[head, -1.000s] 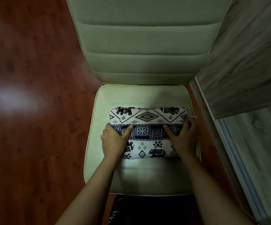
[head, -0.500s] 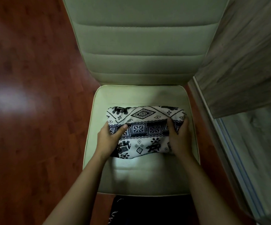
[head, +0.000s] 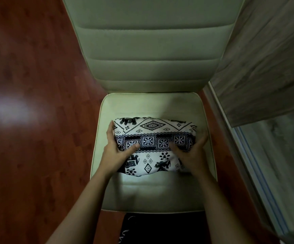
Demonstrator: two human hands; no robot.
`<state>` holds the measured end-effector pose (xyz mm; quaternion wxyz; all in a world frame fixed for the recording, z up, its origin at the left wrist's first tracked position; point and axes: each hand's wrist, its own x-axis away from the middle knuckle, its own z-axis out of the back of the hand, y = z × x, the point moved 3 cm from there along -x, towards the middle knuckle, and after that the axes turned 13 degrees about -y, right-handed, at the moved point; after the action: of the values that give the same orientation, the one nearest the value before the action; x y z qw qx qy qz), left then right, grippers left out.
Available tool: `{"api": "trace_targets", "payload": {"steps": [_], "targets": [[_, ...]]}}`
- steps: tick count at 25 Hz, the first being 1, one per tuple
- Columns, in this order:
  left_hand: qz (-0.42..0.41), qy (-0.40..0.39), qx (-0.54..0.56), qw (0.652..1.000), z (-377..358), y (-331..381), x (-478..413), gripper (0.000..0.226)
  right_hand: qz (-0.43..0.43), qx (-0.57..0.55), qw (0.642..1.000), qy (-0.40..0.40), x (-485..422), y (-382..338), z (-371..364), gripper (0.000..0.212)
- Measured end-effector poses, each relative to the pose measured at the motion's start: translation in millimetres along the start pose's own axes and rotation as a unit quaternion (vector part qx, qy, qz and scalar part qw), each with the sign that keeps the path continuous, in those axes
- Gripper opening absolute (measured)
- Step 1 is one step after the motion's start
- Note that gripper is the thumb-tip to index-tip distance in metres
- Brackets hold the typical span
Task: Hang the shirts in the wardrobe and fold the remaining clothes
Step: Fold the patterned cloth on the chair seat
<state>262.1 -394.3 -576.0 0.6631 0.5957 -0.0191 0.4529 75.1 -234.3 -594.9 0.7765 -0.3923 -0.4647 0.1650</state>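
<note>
A folded garment, white with black elephant and diamond patterns, lies on the pale seat of a chair. My left hand holds its left end, fingers along the side and thumb on top. My right hand holds the right end the same way, fingers wrapped round the edge and thumb pressing the top. The fabric bulges a little between the two hands.
The chair's padded backrest rises behind the seat. A wood-grain wardrobe panel and a sliding door track stand close on the right. Red-brown wooden floor lies to the left. A dark cloth with white print shows below the seat's front edge.
Both hands slid from on top of the garment out to its two ends and took hold. The bundle has been drawn a little toward me.
</note>
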Motion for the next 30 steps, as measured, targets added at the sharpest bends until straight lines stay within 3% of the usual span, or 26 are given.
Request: {"api": "trace_targets", "payload": {"steps": [4, 7, 11, 15, 18, 21, 25, 30], "targets": [[-0.023, -0.028, 0.024, 0.999, -6.5, -4.0, 2.5, 0.108, 0.092, 0.045, 0.994, -0.044, 4.3, 0.9, -6.7, 0.076], [-0.024, -0.044, 0.077, 0.996, 5.9, 4.7, -9.3, 0.093, 0.145, 0.014, 0.987, -0.06, -2.6, -12.4, 1.3, 0.064], [-0.066, -0.086, 0.13, 0.986, 26.6, 63.7, 2.6, 0.088, 0.197, -0.06, 0.978, -0.021, 25.0, -66.5, 37.2, 0.055], [-0.177, -0.131, 0.135, 0.966, 41.8, 215.7, 55.1, 0.06, 0.254, -0.118, 0.957, 0.074, 118.9, -175.5, 111.2, 0.055], [-0.28, -0.166, 0.116, 0.939, 50.9, 370.0, 112.9, 0.074, 0.324, -0.119, 0.925, 0.159, 210.7, -280.8, 189.3, 0.054], [-0.409, -0.206, 0.095, 0.884, 53.0, 516.3, 178.8, 0.076, 0.388, -0.052, 0.884, 0.257, 310.0, -375.6, 264.1, 0.054], [-0.558, -0.279, 0.072, 0.778, 29.2, 685.1, 293.0, 0.073, 0.455, 0.032, 0.791, 0.408, 476.5, -466.5, 350.7, 0.055], [-0.657, -0.365, 0.069, 0.656, -35.1, 801.0, 397.8, 0.075, 0.442, 0.099, 0.714, 0.534, 630.9, -491.6, 406.0, 0.053]]}}
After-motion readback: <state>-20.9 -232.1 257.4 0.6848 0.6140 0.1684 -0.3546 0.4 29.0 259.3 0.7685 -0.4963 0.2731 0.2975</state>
